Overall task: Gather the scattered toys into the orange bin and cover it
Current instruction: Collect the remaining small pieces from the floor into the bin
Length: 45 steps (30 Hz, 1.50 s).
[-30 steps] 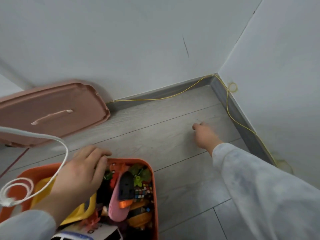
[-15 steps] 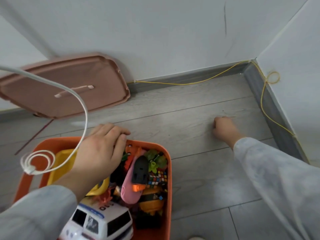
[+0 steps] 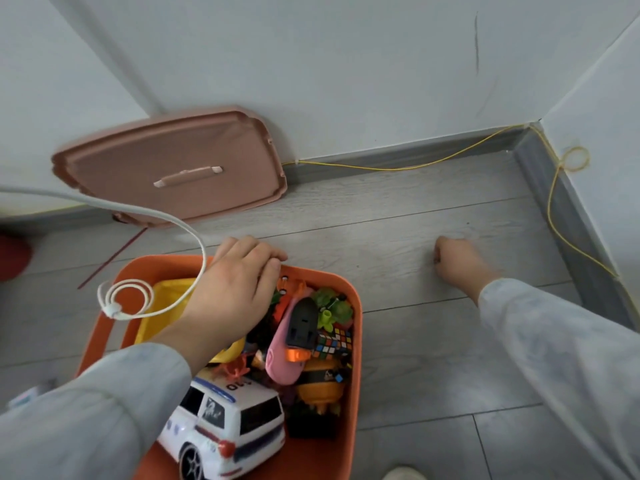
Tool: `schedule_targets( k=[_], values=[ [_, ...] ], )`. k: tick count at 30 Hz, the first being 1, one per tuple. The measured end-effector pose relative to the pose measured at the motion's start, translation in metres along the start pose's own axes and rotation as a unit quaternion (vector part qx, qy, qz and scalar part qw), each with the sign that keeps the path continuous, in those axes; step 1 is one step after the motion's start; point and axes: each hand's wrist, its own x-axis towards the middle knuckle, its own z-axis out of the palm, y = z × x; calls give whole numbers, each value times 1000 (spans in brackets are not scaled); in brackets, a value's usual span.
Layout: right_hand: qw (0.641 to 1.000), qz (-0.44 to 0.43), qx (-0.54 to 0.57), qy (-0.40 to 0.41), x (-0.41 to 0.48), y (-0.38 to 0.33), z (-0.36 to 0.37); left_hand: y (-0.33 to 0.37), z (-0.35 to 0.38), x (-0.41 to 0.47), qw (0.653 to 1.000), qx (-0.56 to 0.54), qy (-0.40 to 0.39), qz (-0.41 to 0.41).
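Observation:
The orange bin (image 3: 356,327) stands on the grey floor in front of me, filled with toys: a white police car (image 3: 225,420), a pink toy (image 3: 282,355), a colour cube (image 3: 334,342), a yellow piece (image 3: 162,306) and green bits (image 3: 332,301). My left hand (image 3: 232,289) lies palm down on the bin's far rim, fingers curled over the edge. My right hand (image 3: 457,259) is a closed fist pressed on the floor to the right of the bin; nothing shows in it. The pink lid (image 3: 173,168) with its handle leans against the wall behind the bin.
A white cable (image 3: 138,296) hangs across the bin's left side, coiled at its end. A thin yellow wire (image 3: 550,188) runs along the grey skirting into the room corner at right. A red stick (image 3: 110,259) lies left of the bin, and a red object (image 3: 12,256) sits at the left edge.
My view has swung left and down, so more of the bin and the police car show. Both hands keep their places, the left on the rim and the right on the floor.

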Motion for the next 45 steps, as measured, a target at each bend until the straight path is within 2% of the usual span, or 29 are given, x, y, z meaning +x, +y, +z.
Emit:
schedule_targets(
  k=[17,22,27,30,33,35,37,39,41,45],
  values=[
    [999,0,36,-20,-18,1,17,6,8,2,999,31,-4,-28],
    [985,-75,143,51,-44,-27,-22,5,-4,8,1000,28,-3,-10],
    [931,-172,297,124,-102,-102,-88,1,-18,11,999,24,-7,-46],
    [909,-239,329,93,-148,-144,-113,-10,-26,8,998,29,-10,-50],
    [912,-338,229,29,-177,-169,-113,-24,-38,1,996,65,-30,-56],
    [915,-367,155,57,-183,-175,-107,-36,-49,-5,990,104,-63,-66],
    [936,-326,116,58,-184,-177,-99,-52,-62,-12,982,137,-95,-86],
    [960,-273,59,22,-185,-180,-91,-69,-74,-18,973,157,-124,-118],
    [969,-247,12,-9,-182,-181,-82,-83,-87,-22,961,171,-157,-152],
    [976,-216,26,-5,-177,-178,-74,-108,-99,-33,946,177,-195,-190]
  ],
)
